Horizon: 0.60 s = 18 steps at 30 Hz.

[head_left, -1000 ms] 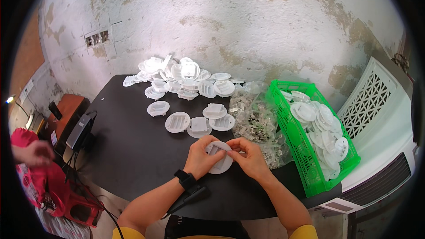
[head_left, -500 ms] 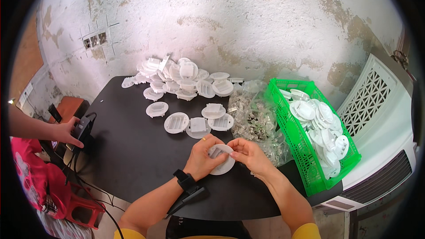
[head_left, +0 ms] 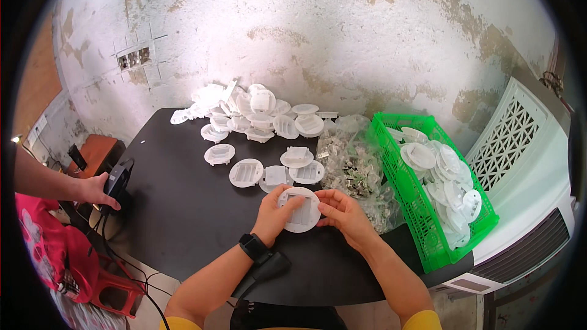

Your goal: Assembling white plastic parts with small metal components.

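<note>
Both my hands hold one round white plastic disc [head_left: 301, 211] with a slotted rectangular middle, just above the black table [head_left: 177, 208]. My left hand [head_left: 274, 214], a black watch on its wrist, grips the disc's left rim. My right hand [head_left: 342, 212] grips its right rim, fingers curled round the edge. Just beyond the disc lie three similar white discs [head_left: 275, 174] flat on the table.
A heap of white discs [head_left: 254, 113] is piled at the table's far edge. A clear bag of small metal parts [head_left: 354, 168] sits right of my hands, beside a green crate [head_left: 437, 192] holding several discs. Another person's hand [head_left: 95, 190] touches a black device at the left edge.
The disc now faces up flat between my hands instead of tilted on edge. The other person's hand has reached farther in to the black device at the left.
</note>
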Each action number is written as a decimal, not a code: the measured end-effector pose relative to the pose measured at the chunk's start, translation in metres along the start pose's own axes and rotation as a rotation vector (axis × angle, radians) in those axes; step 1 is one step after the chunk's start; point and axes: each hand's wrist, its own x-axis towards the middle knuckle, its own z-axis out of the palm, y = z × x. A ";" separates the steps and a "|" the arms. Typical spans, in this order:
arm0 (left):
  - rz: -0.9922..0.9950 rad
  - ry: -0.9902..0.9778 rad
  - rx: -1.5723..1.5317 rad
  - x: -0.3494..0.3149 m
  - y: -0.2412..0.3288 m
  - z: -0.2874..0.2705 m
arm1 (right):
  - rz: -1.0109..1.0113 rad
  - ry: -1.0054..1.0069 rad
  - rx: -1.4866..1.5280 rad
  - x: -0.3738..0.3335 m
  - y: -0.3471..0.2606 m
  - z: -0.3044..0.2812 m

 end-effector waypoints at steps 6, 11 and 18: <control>-0.040 -0.053 -0.107 0.007 -0.007 -0.007 | 0.010 -0.016 -0.052 -0.003 -0.002 0.004; 0.086 -0.064 0.068 0.014 -0.004 -0.015 | -0.091 -0.064 -0.170 0.001 0.005 0.002; 0.477 0.455 0.991 0.048 -0.006 -0.079 | -0.461 0.372 0.024 -0.005 -0.062 -0.036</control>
